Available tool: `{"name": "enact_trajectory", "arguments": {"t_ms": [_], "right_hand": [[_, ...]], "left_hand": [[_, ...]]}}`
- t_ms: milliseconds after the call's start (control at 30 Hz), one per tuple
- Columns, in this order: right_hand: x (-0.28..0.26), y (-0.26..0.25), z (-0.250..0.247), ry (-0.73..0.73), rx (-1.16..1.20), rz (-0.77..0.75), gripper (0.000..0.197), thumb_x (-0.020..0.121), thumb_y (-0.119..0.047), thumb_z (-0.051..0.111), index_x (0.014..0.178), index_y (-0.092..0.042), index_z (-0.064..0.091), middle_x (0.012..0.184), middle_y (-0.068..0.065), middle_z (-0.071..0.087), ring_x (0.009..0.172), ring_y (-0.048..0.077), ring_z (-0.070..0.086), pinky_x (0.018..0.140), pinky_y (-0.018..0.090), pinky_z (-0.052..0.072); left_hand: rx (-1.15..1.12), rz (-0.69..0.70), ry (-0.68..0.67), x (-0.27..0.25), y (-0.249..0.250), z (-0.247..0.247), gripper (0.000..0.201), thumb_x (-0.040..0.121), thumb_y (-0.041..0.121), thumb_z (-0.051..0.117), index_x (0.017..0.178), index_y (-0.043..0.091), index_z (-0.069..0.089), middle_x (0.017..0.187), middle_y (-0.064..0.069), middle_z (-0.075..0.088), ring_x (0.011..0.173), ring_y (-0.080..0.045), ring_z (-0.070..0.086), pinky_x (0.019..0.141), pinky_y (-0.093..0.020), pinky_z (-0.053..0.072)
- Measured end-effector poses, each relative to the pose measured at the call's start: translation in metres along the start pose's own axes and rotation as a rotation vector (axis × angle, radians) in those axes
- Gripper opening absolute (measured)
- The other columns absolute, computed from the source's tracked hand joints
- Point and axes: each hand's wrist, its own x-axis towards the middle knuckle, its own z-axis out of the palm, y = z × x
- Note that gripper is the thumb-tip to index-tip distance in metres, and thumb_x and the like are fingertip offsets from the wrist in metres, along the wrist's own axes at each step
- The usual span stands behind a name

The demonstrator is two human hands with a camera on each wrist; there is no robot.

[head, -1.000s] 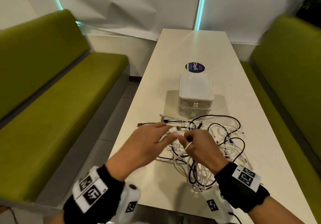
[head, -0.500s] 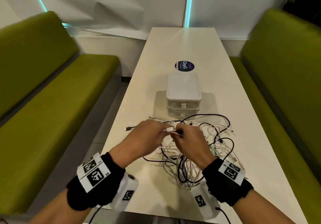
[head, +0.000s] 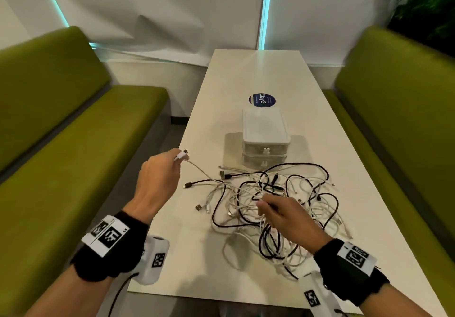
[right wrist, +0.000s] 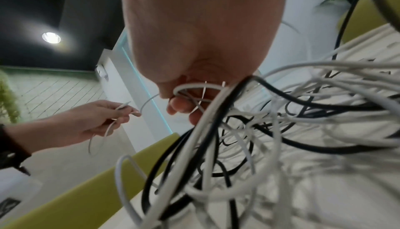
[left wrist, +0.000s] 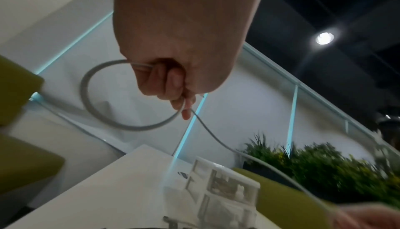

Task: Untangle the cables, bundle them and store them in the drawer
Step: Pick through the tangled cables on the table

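A tangle of white and black cables (head: 278, 206) lies on the white table (head: 246, 78) in front of a small white two-drawer box (head: 264, 137), both drawers shut. My left hand (head: 157, 181) is raised at the table's left edge and pinches the plug end of a white cable (head: 204, 172), which runs down to the pile. In the left wrist view the white cable (left wrist: 95, 113) loops out of the curled fingers (left wrist: 173, 85). My right hand (head: 283, 214) sits over the pile and grips white cable strands (right wrist: 194, 87).
Green benches (head: 73, 132) (head: 403, 120) flank the table on both sides. A round dark sticker (head: 261, 100) lies behind the drawer box. A plant (head: 426, 9) stands at the far right. Loose plug ends (head: 199, 207) lie left of the pile.
My left hand has pulled the white cable's plug end up and away to the left, drawing the cable out of the pile. My right hand stayed on the tangle.
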Motion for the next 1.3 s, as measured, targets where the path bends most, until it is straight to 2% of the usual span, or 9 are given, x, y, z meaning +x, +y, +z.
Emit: {"name": "enact_trajectory", "arguments": {"t_ms": [167, 233, 333, 500, 667, 967, 1100, 1167, 1300], "right_hand": [[0.006, -0.005, 0.012, 0.014, -0.237, 0.01, 0.033, 0.098, -0.043, 0.043, 0.078, -0.018, 0.051, 0.068, -0.001, 0.061, 0.068, 0.02, 0.055, 0.064, 0.037, 0.043], [0.01, -0.008, 0.017, 0.051, -0.273, 0.035, 0.03, 0.097, -0.045, 0.044, 0.083, -0.02, 0.056, 0.072, 0.001, 0.064, 0.069, 0.024, 0.056, 0.064, 0.037, 0.045], [0.011, -0.013, 0.019, 0.178, -0.209, 0.018, 0.023, 0.097, -0.039, 0.049, 0.088, -0.022, 0.062, 0.065, 0.0, 0.061, 0.058, 0.02, 0.051, 0.057, 0.035, 0.044], [0.005, -0.018, 0.018, 0.167, -0.236, 0.034, 0.021, 0.093, -0.025, 0.046, 0.101, -0.019, 0.065, 0.083, 0.005, 0.073, 0.08, 0.026, 0.065, 0.067, 0.039, 0.048], [0.001, -0.017, 0.021, 0.155, -0.327, 0.024, 0.039, 0.099, -0.048, 0.037, 0.091, -0.017, 0.06, 0.082, 0.008, 0.069, 0.078, 0.029, 0.063, 0.064, 0.04, 0.047], [0.006, -0.006, 0.008, 0.151, -0.325, -0.034, 0.028, 0.1, -0.031, 0.044, 0.074, -0.026, 0.037, 0.075, -0.008, 0.047, 0.072, 0.014, 0.041, 0.066, 0.03, 0.031], [0.011, -0.007, 0.01, 0.143, -0.383, -0.009, 0.039, 0.095, -0.043, 0.022, 0.079, -0.021, 0.049, 0.079, 0.002, 0.062, 0.078, 0.026, 0.056, 0.068, 0.041, 0.045], [0.013, -0.011, 0.01, 0.124, -0.418, -0.01, 0.053, 0.085, -0.045, 0.012, 0.088, -0.018, 0.058, 0.083, 0.006, 0.067, 0.081, 0.03, 0.059, 0.069, 0.041, 0.047], [0.012, -0.026, 0.01, 0.227, -0.448, -0.117, 0.035, 0.09, -0.029, 0.032, 0.1, -0.018, 0.065, 0.066, 0.007, 0.065, 0.062, 0.029, 0.058, 0.058, 0.031, 0.043]], "left_hand": [[0.108, 0.217, 0.012, -0.017, 0.035, 0.013, 0.048, 0.089, 0.003, 0.057, 0.135, 0.015, 0.05, 0.137, -0.01, 0.046, 0.088, -0.032, 0.06, 0.064, -0.043, 0.053], [0.07, 0.389, 0.069, -0.022, 0.056, 0.018, 0.06, 0.084, -0.001, 0.06, 0.14, 0.016, 0.047, 0.137, -0.008, 0.05, 0.108, -0.03, 0.052, 0.08, -0.046, 0.051], [-0.115, 0.491, -0.25, -0.034, 0.085, 0.035, 0.062, 0.094, 0.007, 0.05, 0.15, 0.022, 0.03, 0.134, -0.003, 0.054, 0.118, -0.025, 0.047, 0.096, -0.042, 0.044], [0.103, 0.395, -0.45, -0.051, 0.092, 0.059, 0.059, 0.098, 0.016, 0.037, 0.153, 0.019, 0.016, 0.129, -0.006, 0.05, 0.111, -0.032, 0.055, 0.088, -0.044, 0.046], [0.104, 0.415, -0.396, -0.039, 0.087, 0.052, 0.026, 0.096, 0.02, 0.039, 0.114, 0.016, 0.058, 0.108, -0.004, 0.065, 0.101, -0.027, 0.061, 0.085, -0.041, 0.046], [-0.155, 0.07, -0.06, -0.011, 0.062, 0.017, 0.02, 0.094, 0.004, 0.044, 0.079, 0.015, 0.053, 0.079, -0.006, 0.063, 0.074, -0.032, 0.057, 0.063, -0.037, 0.037], [0.002, 0.153, -0.097, -0.016, 0.05, 0.036, 0.016, 0.089, -0.001, 0.051, 0.097, 0.011, 0.058, 0.096, -0.009, 0.063, 0.084, -0.034, 0.061, 0.067, -0.039, 0.042], [0.045, 0.286, -0.102, -0.023, 0.057, 0.042, 0.043, 0.085, -0.003, 0.053, 0.126, 0.01, 0.053, 0.129, -0.009, 0.056, 0.115, -0.032, 0.056, 0.086, -0.04, 0.045], [0.11, 0.569, -0.181, -0.039, 0.084, 0.046, 0.071, 0.084, 0.006, 0.034, 0.153, 0.013, 0.02, 0.157, -0.003, 0.028, 0.148, -0.024, 0.019, 0.119, -0.047, 0.018]]}}
